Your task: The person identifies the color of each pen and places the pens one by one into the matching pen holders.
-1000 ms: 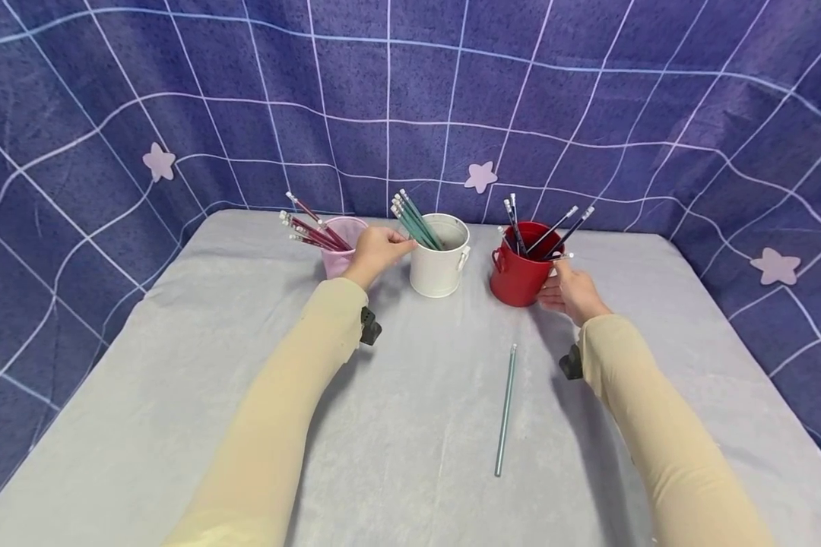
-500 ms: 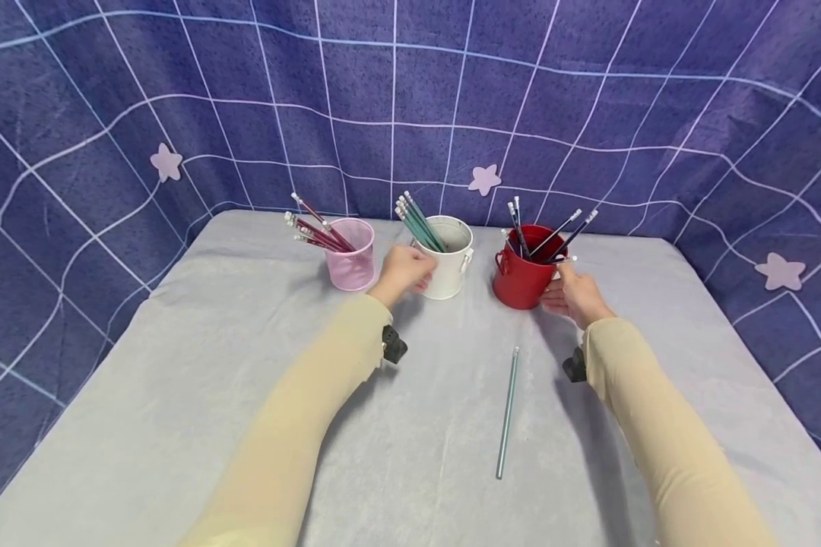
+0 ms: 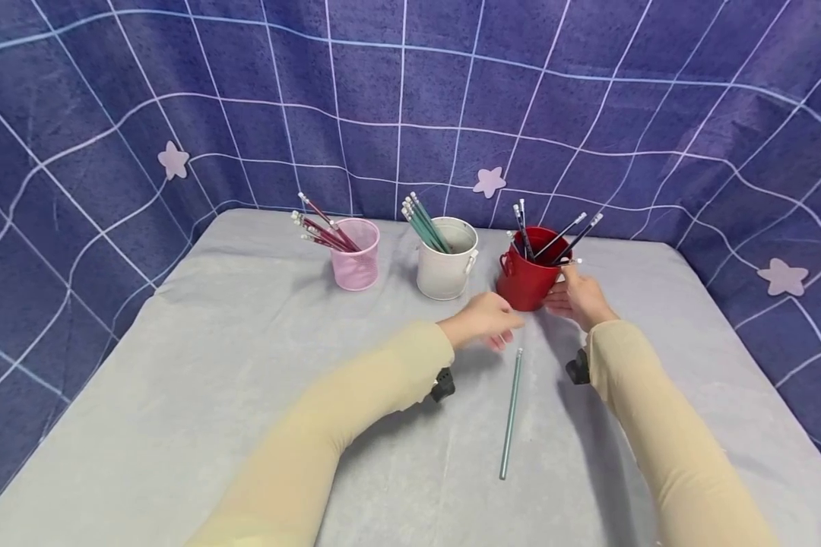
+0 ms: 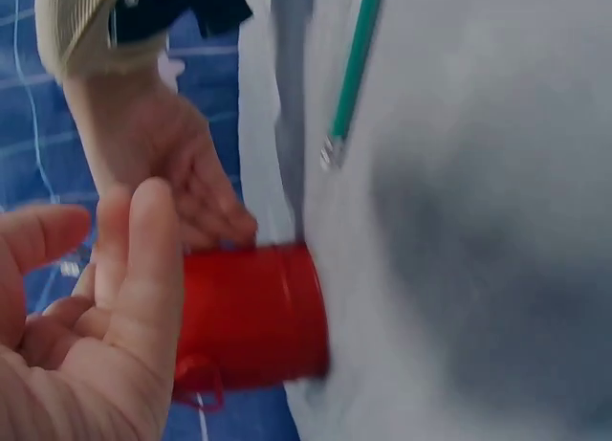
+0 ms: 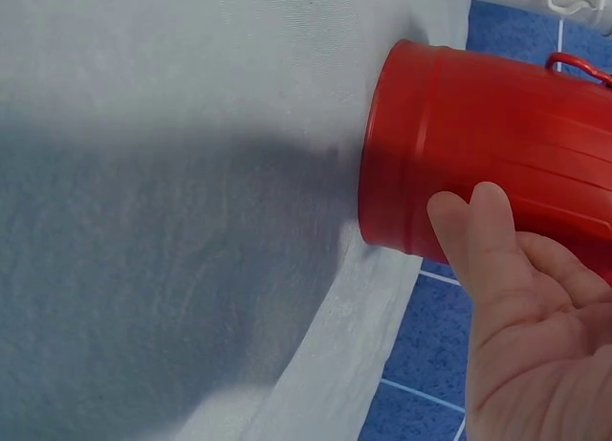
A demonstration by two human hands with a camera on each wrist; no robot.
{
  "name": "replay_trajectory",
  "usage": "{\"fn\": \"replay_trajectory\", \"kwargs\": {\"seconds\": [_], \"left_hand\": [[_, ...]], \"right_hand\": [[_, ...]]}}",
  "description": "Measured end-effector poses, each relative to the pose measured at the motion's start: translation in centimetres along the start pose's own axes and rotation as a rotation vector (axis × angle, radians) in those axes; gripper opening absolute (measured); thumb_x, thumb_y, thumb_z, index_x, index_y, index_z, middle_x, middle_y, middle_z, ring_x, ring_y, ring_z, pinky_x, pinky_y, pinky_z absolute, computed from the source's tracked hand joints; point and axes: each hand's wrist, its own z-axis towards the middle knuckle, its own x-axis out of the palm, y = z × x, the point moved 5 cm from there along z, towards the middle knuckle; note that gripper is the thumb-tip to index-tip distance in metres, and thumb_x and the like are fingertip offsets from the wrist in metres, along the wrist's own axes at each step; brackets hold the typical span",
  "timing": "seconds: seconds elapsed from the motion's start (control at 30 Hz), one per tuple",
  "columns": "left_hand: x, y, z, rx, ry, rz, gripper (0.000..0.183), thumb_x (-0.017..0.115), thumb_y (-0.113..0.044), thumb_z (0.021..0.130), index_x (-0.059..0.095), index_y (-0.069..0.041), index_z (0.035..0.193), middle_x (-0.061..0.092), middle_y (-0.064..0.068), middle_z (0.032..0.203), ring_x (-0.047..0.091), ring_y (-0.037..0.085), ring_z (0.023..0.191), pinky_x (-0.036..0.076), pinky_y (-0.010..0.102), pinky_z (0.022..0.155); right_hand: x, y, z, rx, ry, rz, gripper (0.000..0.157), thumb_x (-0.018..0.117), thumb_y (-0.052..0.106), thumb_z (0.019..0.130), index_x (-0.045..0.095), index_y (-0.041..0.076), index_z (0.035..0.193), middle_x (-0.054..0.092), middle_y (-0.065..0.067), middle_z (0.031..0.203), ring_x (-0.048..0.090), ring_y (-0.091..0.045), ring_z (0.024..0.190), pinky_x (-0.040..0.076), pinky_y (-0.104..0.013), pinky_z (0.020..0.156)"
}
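My left hand (image 3: 487, 317) is in mid-air in front of the buckets, fingers loosely spread and holding nothing. Just below its fingertips in the head view, a teal pencil (image 3: 511, 414) with a white eraser end lies on the table. Beside the red metal bucket (image 3: 525, 287), my right hand (image 3: 578, 298) rests extended fingers against its side, as the right wrist view also shows; its thumb is up near the rim. Several dark blue pencils (image 3: 569, 240) lean in that bucket. The eraser end of one pencil sticks out by the thumb, and whether the thumb touches it is unclear.
Left of the red bucket stands a white metal bucket (image 3: 442, 275) with several teal pencils (image 3: 424, 224). Farther left is a pink mesh cup (image 3: 356, 267) with several dark red pencils (image 3: 324, 232). A blue gridded curtain (image 3: 356, 83) hangs behind the grey-covered table (image 3: 246, 365).
My left hand has moved from between the pink cup and white bucket, rightward and nearer me, to above the loose teal pencil. The right hand stays at the red bucket.
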Motion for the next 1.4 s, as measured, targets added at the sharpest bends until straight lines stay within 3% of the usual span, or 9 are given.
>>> {"fn": "replay_trajectory", "kwargs": {"seconds": [0.17, 0.23, 0.47, 0.73, 0.97, 1.07, 1.27, 1.4], "left_hand": [[2.8, 0.0, -1.1, -0.053, 0.206, 0.225, 0.029, 0.066, -0.026, 0.089, 0.06, 0.001, 0.08, 0.063, 0.011, 0.06, 0.056, 0.016, 0.045, 0.053, 0.026, 0.046], [3.4, 0.4, -1.4, -0.057, 0.252, 0.341, 0.031, 0.067, -0.028, 0.087, 0.059, 0.0, 0.075, 0.064, 0.011, 0.059, 0.057, 0.016, 0.045, 0.053, 0.026, 0.046], [3.9, 1.9, -0.9, 0.011, 0.215, 0.641, 0.033, 0.065, -0.027, 0.089, 0.053, -0.009, 0.064, 0.057, 0.003, 0.051, 0.055, 0.014, 0.04, 0.052, 0.025, 0.042], [5.0, 3.1, -0.9, 0.032, 0.194, 0.725, 0.041, 0.07, -0.03, 0.085, 0.052, -0.012, 0.053, 0.05, 0.001, 0.042, 0.049, 0.013, 0.034, 0.047, 0.024, 0.037], [5.8, 3.1, -1.3, 0.109, 0.279, 0.838, 0.042, 0.077, -0.027, 0.081, 0.055, -0.008, 0.05, 0.051, 0.001, 0.04, 0.049, 0.012, 0.033, 0.047, 0.023, 0.036], [5.6, 3.3, -1.4, 0.082, 0.311, 0.808, 0.038, 0.075, -0.021, 0.082, 0.058, -0.006, 0.051, 0.054, 0.002, 0.043, 0.051, 0.012, 0.034, 0.049, 0.023, 0.038], [4.8, 3.7, -1.5, -0.03, 0.401, 0.556, 0.028, 0.066, -0.003, 0.083, 0.056, -0.005, 0.057, 0.058, 0.005, 0.052, 0.056, 0.014, 0.044, 0.054, 0.024, 0.046], [3.7, 2.6, -1.8, -0.03, 0.437, 0.419, 0.031, 0.062, 0.006, 0.081, 0.048, -0.007, 0.057, 0.056, 0.006, 0.056, 0.056, 0.016, 0.048, 0.056, 0.025, 0.052]], "right_hand": [[-0.2, -0.3, -0.1, -0.002, 0.013, 0.003, 0.065, 0.027, 0.039, 0.102, 0.044, -0.022, 0.115, 0.066, -0.006, 0.075, 0.066, -0.013, 0.07, 0.058, -0.028, 0.072], [-0.2, -0.3, -0.1, 0.0, 0.017, -0.005, 0.068, 0.026, 0.039, 0.102, 0.041, -0.025, 0.119, 0.067, -0.008, 0.077, 0.066, -0.014, 0.07, 0.058, -0.029, 0.072], [0.0, -0.1, 0.0, -0.005, 0.003, -0.047, 0.072, 0.027, 0.044, 0.102, 0.039, -0.023, 0.124, 0.065, -0.004, 0.08, 0.066, -0.01, 0.075, 0.057, -0.029, 0.079], [0.0, -0.2, 0.0, -0.002, 0.009, -0.032, 0.074, 0.029, 0.047, 0.102, 0.039, -0.023, 0.123, 0.066, -0.004, 0.081, 0.066, -0.011, 0.075, 0.057, -0.03, 0.079], [0.0, -0.2, 0.0, 0.006, 0.013, -0.012, 0.072, 0.029, 0.044, 0.102, 0.038, -0.024, 0.124, 0.066, -0.005, 0.08, 0.065, -0.011, 0.072, 0.058, -0.028, 0.075], [0.1, -0.3, 0.1, 0.0, 0.023, -0.015, 0.07, 0.028, 0.041, 0.102, 0.04, -0.025, 0.121, 0.066, -0.007, 0.08, 0.065, -0.012, 0.073, 0.058, -0.028, 0.074], [-0.8, -1.4, 1.5, -0.036, 0.057, 0.024, 0.067, 0.039, 0.046, 0.1, 0.052, -0.02, 0.103, 0.067, -0.011, 0.079, 0.067, -0.015, 0.073, 0.059, -0.029, 0.072], [-1.0, -1.2, 1.4, -0.033, 0.042, 0.02, 0.071, 0.04, 0.049, 0.099, 0.051, -0.021, 0.108, 0.067, -0.011, 0.082, 0.066, -0.016, 0.074, 0.058, -0.029, 0.073]]}}
